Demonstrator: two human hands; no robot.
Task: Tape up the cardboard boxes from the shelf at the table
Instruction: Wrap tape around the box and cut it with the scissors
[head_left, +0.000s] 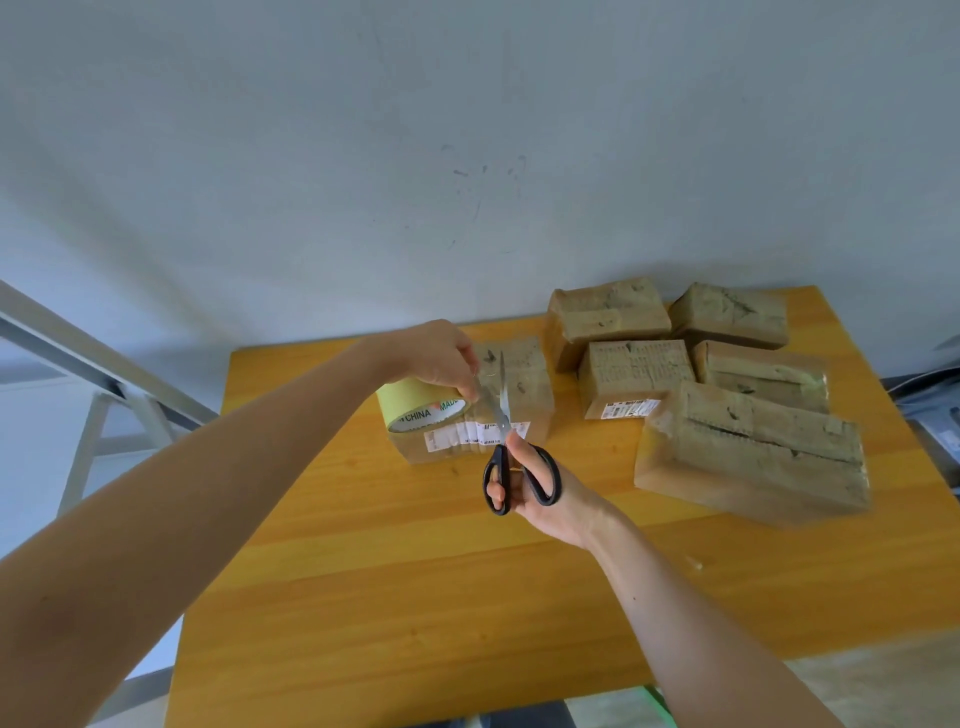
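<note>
Left hand (441, 358) pinches tape (404, 404) over a box (525, 378); right hand (548, 501) grips scissors (500, 453). Five boxes (631, 374) crowd the counter (415, 597) at far right.

Six cardboard boxes sit on the yellow wooden table (415, 571), all brown and glossy with clear tape. The nearest box (519, 384) lies flat at the middle, a white shipping label along its front side. A pale yellow tape roll (415, 408) rests on its left end, the printed core facing forward. The left hand (441, 353) pinches a clear strip (485, 400) pulled up from the roll. The black-handled scissors (501, 415), held in the right hand (540, 493), point their blades up along that strip. Five other boxes cluster at the right: two at the back (608, 317) (730, 314), two in the middle (634, 371) (763, 374), and the largest (753, 447) in front, its top seam gaping
</note>
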